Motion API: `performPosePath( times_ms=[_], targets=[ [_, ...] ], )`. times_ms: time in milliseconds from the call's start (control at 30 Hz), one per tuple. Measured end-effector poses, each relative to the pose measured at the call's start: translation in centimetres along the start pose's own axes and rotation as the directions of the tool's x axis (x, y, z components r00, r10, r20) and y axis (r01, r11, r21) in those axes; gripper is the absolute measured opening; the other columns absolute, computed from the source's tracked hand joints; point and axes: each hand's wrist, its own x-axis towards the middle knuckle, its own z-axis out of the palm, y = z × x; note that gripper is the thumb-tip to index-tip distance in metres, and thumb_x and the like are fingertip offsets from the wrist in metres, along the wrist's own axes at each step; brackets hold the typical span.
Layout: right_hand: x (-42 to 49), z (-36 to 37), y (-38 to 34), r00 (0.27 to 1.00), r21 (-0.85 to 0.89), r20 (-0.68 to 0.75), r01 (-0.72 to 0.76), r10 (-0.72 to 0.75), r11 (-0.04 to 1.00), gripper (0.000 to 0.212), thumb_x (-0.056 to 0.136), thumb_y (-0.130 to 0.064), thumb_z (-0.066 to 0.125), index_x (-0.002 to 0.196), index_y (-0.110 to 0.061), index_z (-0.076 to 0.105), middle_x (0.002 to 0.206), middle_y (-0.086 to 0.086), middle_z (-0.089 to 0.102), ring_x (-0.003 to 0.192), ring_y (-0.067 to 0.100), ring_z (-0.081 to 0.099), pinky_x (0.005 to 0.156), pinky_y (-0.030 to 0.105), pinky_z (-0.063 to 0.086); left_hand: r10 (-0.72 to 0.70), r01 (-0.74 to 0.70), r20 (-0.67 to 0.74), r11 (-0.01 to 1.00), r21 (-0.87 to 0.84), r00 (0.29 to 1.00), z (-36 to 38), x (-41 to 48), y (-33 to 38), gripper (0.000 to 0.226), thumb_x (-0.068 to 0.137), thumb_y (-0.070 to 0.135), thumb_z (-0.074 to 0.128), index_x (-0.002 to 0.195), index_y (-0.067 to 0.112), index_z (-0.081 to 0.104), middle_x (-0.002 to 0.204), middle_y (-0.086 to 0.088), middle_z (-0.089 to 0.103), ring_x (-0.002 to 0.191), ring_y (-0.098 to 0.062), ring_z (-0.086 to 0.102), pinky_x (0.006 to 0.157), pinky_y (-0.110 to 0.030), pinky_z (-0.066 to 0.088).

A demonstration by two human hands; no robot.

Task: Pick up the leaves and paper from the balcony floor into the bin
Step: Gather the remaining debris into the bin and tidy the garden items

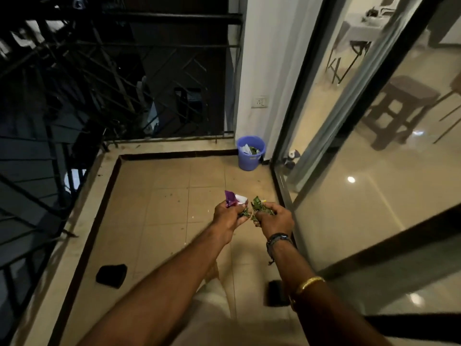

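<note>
My forearms (174,278) stretch out, left grip (228,217) curled round purple paper (230,199) and leaves (245,213), right grip (274,219) clutching a leaf bunch (259,208), blue bin (250,158) at twelve o'clock beyond.

Blue bin (250,156); purple wrapper (230,198); green leaves (259,208); beige floor tiles (169,208).
</note>
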Motion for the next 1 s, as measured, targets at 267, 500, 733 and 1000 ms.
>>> performPosePath(
  times_ms=[267, 500, 733, 1000],
  targets=[
    [14.6, 9.2, -10.3, 0.997, 0.079, -0.059, -0.043, 0.048, 0.996, 0.026, 0.070, -0.003, 0.082, 0.086, -0.022, 0.077, 0.085, 0.008, 0.076, 0.070, 0.028, 0.073, 0.051, 0.028, 0.058, -0.040, 0.039, 0.009, 0.998, 0.048, 0.999, 4.1, 16.6, 11.9, 0.023, 0.091, -0.010, 0.061, 0.110, 0.002, 0.063, 0.106, -0.018, 0.066, 0.085, -0.023, 0.065, 0.082, -0.040, 0.058],
    [26.9, 14.6, -16.3, 0.998, 0.083, -0.037, -0.053, 0.056, 0.995, 0.021, 0.074, -0.005, 0.079, 0.071, -0.024, 0.073, 0.067, 0.008, 0.073, 0.065, 0.031, 0.071, 0.065, 0.047, 0.062, -0.086, 0.079, 0.052, 0.990, 0.121, 0.995, 9.2, 29.5, 19.1, 0.024, 0.089, -0.005, 0.066, 0.112, 0.003, 0.064, 0.103, -0.018, 0.070, 0.088, -0.026, 0.069, 0.078, -0.035, 0.060],
    [43.2, 19.1, -20.2, 0.993, 0.092, -0.068, -0.085, 0.092, 0.992, 0.018, 0.077, -0.021, 0.085, 0.093, -0.022, 0.077, 0.073, 0.001, 0.074, 0.064, 0.016, 0.070, 0.049, 0.020, 0.051, -0.154, 0.146, 0.041, 0.979, 0.144, 0.987, 16.4, 45.1, 24.2, 0.036, 0.088, -0.001, 0.068, 0.123, 0.005, 0.063, 0.113, -0.017, 0.071, 0.097, -0.026, 0.070, 0.071, -0.030, 0.062],
    [58.4, 24.5, -22.8, 0.945, 0.092, -0.154, -0.276, 0.287, 0.957, 0.028, 0.069, -0.013, 0.086, 0.096, -0.018, 0.078, 0.074, 0.005, 0.074, 0.067, 0.022, 0.073, 0.061, 0.034, 0.062, -0.253, 0.252, -0.014, 0.953, 0.167, 0.967, 22.5, 59.5, 28.7, 0.041, 0.092, -0.003, 0.063, 0.132, 0.003, 0.054, 0.121, -0.020, 0.067, 0.100, -0.030, 0.071, 0.073, -0.035, 0.063]
  ],
)
